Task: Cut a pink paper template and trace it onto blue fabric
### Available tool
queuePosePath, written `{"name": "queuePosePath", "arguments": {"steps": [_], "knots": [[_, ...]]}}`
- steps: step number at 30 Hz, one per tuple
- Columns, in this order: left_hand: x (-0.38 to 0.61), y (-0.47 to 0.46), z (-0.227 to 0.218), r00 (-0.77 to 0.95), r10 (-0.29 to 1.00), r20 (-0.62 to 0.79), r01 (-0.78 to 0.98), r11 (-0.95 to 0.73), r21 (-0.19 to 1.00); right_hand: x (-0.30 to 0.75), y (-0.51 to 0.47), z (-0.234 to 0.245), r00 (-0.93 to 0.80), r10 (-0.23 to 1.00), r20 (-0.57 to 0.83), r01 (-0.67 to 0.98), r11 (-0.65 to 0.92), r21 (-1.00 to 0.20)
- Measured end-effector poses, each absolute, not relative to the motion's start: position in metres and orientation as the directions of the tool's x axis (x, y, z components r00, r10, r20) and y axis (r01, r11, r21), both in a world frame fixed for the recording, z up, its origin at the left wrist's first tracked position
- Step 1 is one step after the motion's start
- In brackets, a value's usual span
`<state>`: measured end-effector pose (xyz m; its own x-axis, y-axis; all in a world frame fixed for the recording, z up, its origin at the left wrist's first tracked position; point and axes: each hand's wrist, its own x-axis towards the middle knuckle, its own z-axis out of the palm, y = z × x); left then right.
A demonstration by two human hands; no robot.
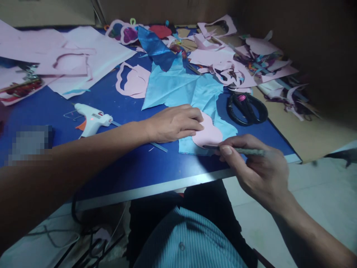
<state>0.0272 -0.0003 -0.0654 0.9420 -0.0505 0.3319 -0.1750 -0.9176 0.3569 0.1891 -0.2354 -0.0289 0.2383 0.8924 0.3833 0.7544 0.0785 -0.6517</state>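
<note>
A pale pink cutout with a wavy, rounded edge (208, 132) lies on a shiny light blue cloth (178, 87) near the table's front edge. My left hand (177, 124) rests palm down, fingers stretched out, with the fingertips pressing on the cutout's left side. A slim dark pen (248, 151) is pinched in my right hand (259, 167), its tip at the lower edge of the cutout. Part of the cutout is hidden under my left fingers.
A white glue gun (93, 118) lies left of my left hand. Black-handled scissors (247, 108) lie on the right. Pink offcuts (212, 56) pile up at the back, and large pink sheets (92, 56) cover the back left. The blue table (156, 167) ends in a pale front edge.
</note>
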Motion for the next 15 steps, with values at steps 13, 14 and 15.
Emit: {"name": "queuePosePath", "arguments": {"steps": [13,14,15], "knots": [[0.026,0.000,-0.057,0.957,-0.064,0.281,-0.161,-0.926,0.340,0.190,-0.273,-0.039,0.364,0.857,0.365,0.659,0.040,-0.751],[0.026,-0.001,-0.057,0.956,-0.063,0.288,-0.163,-0.928,0.336,0.190,-0.274,-0.039,0.360,0.856,0.370,0.663,0.044,-0.747],[0.026,-0.001,-0.057,0.953,-0.065,0.295,-0.166,-0.928,0.332,0.189,-0.275,-0.039,0.355,0.858,0.371,0.666,0.047,-0.744]]}}
